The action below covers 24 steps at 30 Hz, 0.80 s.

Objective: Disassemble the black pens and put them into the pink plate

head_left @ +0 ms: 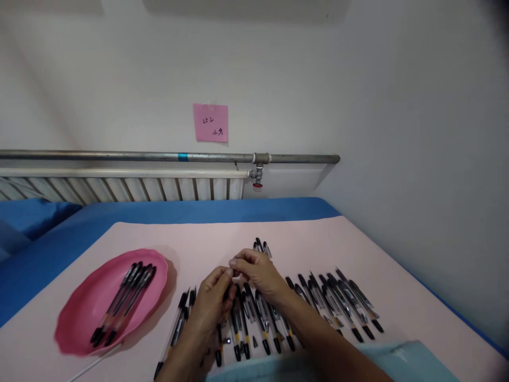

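While a pale wall (278, 69) is seen at the far side, a blue desk (222, 212) is mostly covered by a pink sheet (191, 239). On the left, a few black pens (126, 302) are held in a pink bowl (89, 297). In the middle, the left hand (215, 292) and the right hand (259, 270) are brought together at the fingertips. Both are pinched narrow, but what is held cannot be told. Clear pens (257, 319) are laid in a row near the hands, and another bunch (336, 298) is laid to the right. Small silver tips (255, 342) are scattered among them.
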### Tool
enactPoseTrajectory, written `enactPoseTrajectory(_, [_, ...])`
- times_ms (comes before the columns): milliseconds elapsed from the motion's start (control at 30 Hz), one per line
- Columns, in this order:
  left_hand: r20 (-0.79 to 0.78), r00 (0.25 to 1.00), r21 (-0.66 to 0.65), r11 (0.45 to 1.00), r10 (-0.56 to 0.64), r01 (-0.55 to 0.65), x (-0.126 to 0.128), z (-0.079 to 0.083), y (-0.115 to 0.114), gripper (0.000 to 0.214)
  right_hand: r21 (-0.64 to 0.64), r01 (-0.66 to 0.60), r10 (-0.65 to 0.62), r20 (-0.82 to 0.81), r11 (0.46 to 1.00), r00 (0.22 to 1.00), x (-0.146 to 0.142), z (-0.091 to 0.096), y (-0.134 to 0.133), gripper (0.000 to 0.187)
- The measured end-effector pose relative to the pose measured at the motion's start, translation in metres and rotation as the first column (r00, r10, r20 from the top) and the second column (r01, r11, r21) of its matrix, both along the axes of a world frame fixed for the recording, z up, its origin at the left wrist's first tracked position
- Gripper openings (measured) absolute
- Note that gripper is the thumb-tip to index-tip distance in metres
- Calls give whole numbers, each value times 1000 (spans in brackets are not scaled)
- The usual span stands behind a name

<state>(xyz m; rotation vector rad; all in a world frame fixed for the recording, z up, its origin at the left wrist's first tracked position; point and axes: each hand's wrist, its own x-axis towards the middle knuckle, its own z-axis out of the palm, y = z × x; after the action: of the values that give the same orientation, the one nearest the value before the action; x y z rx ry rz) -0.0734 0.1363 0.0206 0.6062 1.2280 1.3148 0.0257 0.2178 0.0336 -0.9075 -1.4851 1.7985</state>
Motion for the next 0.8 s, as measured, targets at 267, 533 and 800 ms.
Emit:
enactPoseTrajectory(267, [-155, 988, 26, 1000, -3, 7, -2, -4, 3, 36, 72, 32, -34, 22, 997, 999, 1, -3, 4, 12])
enactPoseTrajectory(533, [-442, 889, 158, 986, 121, -55, -5, -10, 1, 33, 56, 40, -43, 57, 998, 997, -2, -5, 1, 15])
enactPoseTrajectory(800, [-557, 824, 188, 982, 105, 2, -7, -1, 1, 30, 157, 41, -50, 52, 987, 997, -4, -4, -1, 15])
